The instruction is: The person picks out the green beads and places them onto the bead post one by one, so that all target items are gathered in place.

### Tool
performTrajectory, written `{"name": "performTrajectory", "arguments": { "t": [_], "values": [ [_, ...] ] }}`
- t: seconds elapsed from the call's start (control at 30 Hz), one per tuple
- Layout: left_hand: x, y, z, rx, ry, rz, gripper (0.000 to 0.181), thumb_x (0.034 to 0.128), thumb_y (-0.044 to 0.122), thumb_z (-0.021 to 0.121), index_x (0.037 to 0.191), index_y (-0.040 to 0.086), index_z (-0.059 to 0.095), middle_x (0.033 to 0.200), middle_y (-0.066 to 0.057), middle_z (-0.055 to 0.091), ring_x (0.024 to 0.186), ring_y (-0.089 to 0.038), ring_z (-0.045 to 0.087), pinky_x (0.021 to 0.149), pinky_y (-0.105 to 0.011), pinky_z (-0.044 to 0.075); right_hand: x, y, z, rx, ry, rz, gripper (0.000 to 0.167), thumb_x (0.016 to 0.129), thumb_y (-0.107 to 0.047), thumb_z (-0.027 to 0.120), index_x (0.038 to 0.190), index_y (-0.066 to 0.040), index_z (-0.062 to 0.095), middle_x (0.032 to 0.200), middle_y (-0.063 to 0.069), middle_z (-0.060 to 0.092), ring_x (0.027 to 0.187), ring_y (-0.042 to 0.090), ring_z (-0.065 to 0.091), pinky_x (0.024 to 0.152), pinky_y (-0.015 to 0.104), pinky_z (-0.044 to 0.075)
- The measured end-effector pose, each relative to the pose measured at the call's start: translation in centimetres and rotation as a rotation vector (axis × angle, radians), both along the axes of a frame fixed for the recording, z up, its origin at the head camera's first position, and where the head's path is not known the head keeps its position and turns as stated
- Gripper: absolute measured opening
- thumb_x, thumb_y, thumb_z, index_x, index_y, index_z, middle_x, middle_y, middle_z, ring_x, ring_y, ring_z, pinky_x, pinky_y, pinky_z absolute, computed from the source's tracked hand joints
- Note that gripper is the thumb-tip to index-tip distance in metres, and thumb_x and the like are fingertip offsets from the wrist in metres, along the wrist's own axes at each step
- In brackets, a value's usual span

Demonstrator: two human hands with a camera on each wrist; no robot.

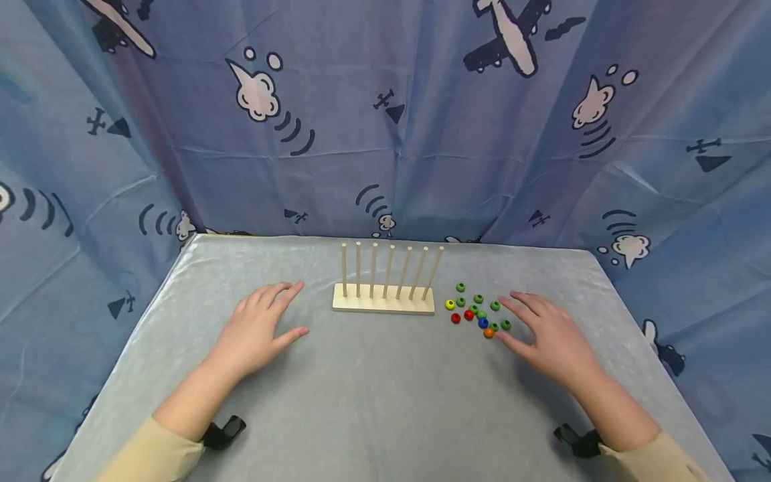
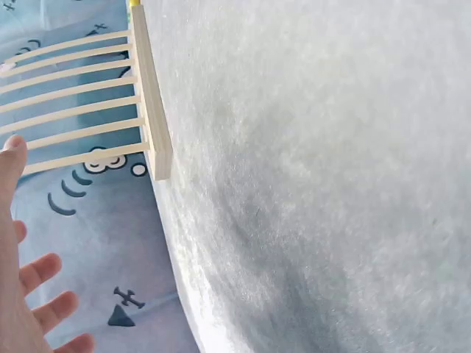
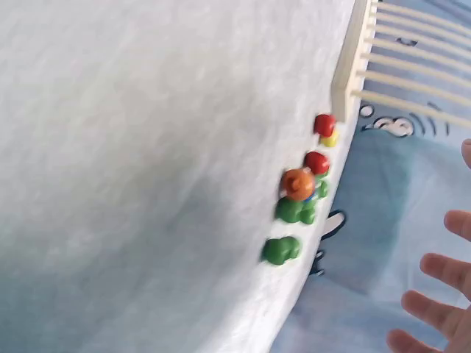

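We see a wooden rack (image 1: 383, 306) on the far part of the table (image 1: 373, 388), its long base running left to right and its row of pegs (image 1: 388, 271) standing up from it. The loose beads (image 1: 483, 323) lie off the rack's right end, between it and our right hand (image 1: 551, 338), so that hand is clearly the nearer one to them. Its thumb and fingers are held well apart with nothing between them; from the head view the tips come close beside the orange bead (image 1: 489, 333) and some green ones, while the right wrist view shows them clear of the beads. The yellow bead (image 1: 450, 304) sits nearest the rack. Our left hand (image 1: 259, 328), also relaxed, thumb spread and holding nothing, is off the rack's left end, near but apart, with the whole rack between it and the beads.
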State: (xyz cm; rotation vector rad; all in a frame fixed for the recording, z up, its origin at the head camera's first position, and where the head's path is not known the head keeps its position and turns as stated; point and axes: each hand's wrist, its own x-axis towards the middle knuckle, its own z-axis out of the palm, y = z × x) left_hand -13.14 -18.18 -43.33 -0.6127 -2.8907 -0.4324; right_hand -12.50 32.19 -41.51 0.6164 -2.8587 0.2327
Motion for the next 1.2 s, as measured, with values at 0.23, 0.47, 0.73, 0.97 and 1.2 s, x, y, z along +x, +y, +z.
{"name": "performTrajectory", "arguments": {
  "t": [0.23,0.47,0.73,0.97,1.2],
  "values": [
    [-0.7,0.0,0.1,0.010,-0.055,0.014,0.081,0.0924,0.060,0.059,0.158,0.026,0.028,0.148,-0.008,0.042,0.137,-0.034,0.036,0.107,-0.058,0.030,-0.6,1.5,-1.4,-0.059,-0.063,-0.019,0.058,0.088,-0.039,0.075,0.137,-0.013,0.060,0.131,0.015,0.058,0.120,0.039,0.052,0.096,0.061,0.039],
    [-1.7,0.4,0.1,0.028,-0.076,0.020,0.079,0.0929,0.055,0.062,0.158,0.025,0.029,0.148,-0.009,0.042,0.137,-0.036,0.037,0.106,-0.059,0.030,-1.4,3.2,-2.8,-0.084,-0.178,-0.060,0.054,0.091,-0.039,0.072,0.135,-0.010,0.063,0.129,0.017,0.059,0.121,0.042,0.050,0.097,0.061,0.038],
    [-3.5,0.8,-0.4,0.032,-0.156,0.050,0.077,0.0933,0.053,0.063,0.157,0.024,0.031,0.148,-0.012,0.043,0.136,-0.037,0.037,0.106,-0.059,0.031,-2.3,3.8,-3.6,-0.087,-0.233,-0.076,0.049,0.090,-0.037,0.074,0.129,-0.008,0.067,0.128,0.019,0.060,0.122,0.043,0.050,0.099,0.061,0.037],
    [-5.8,1.6,-1.2,0.067,-0.245,0.058,0.079,0.0918,0.053,0.065,0.157,0.022,0.034,0.147,-0.013,0.045,0.136,-0.037,0.039,0.108,-0.058,0.032,-3.1,4.1,-3.8,-0.085,-0.236,-0.053,0.038,0.088,-0.029,0.076,0.120,-0.008,0.073,0.120,0.017,0.065,0.115,0.040,0.057,0.096,0.059,0.042],
    [-7.9,2.7,-1.7,0.137,-0.327,0.017,0.078,0.0896,0.049,0.070,0.154,0.016,0.040,0.126,-0.012,0.057,0.117,-0.032,0.054,0.099,-0.053,0.042,-3.7,4.3,-3.8,-0.073,-0.276,-0.031,0.033,0.088,-0.024,0.076,0.118,-0.008,0.074,0.117,0.015,0.066,0.112,0.039,0.059,0.094,0.058,0.044]
  ]
}}
